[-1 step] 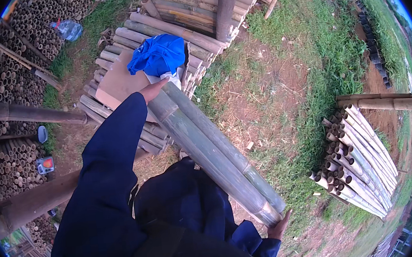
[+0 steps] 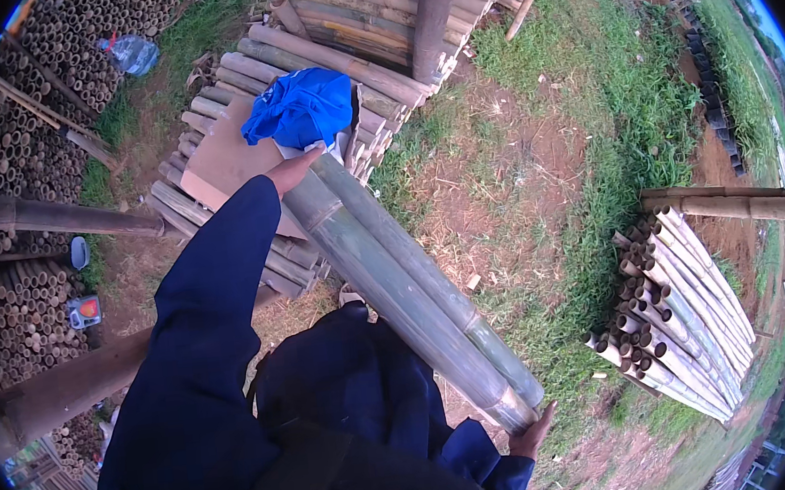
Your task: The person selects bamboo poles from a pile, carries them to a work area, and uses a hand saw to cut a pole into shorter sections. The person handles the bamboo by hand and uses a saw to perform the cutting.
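Two thick green-grey bamboo poles (image 2: 386, 279) lie side by side, slanting from the upper middle to the lower right in front of my body. At their far end, my left hand (image 2: 295, 172) grips the nearer pole, most of its fingers hidden. My right hand (image 2: 533, 433) holds the lower right end from beneath and outside, its fingertips showing past the rim. Just beyond my left hand, a blue cloth bundle (image 2: 303, 104) rests on a bamboo-pole platform (image 2: 248, 65), partly over a flat cardboard piece (image 2: 219, 162).
A slanting stack of pale bamboo poles (image 2: 692, 311) stands at the right against a horizontal rail (image 2: 738, 202). Piles of cut bamboo (image 2: 32, 327) fill the left, behind posts. A clear plastic jug (image 2: 130, 55) lies at the upper left. Grass and bare soil (image 2: 507, 158) spread beyond the poles.
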Available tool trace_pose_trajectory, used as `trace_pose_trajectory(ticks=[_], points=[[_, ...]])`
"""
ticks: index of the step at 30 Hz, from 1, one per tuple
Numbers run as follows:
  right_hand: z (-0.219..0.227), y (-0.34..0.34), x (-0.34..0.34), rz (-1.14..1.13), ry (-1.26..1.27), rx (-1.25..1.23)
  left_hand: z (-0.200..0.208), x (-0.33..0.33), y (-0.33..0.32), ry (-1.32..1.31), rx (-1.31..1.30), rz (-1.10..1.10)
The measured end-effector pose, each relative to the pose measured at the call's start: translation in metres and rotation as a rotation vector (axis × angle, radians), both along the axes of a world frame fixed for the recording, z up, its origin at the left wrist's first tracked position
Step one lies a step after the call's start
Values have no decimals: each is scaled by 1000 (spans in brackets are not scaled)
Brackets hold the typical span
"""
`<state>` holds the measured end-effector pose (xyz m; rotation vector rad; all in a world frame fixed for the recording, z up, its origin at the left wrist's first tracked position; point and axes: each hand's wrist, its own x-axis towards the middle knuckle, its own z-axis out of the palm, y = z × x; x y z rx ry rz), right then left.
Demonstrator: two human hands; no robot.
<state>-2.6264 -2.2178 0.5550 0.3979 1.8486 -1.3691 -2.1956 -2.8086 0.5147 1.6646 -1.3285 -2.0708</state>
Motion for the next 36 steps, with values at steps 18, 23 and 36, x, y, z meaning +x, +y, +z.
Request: trace_pose_trajectory(ticks=[18, 23, 36], points=[[-2, -383, -207, 270, -140, -122, 92, -34, -218, -74, -234, 267], [-9, -511, -144, 392, -163, -135, 85, 29, -300, -72, -239, 288], [-102, -718, 3, 383, -159, -92, -35, 185, -504, -194, -372, 450]])
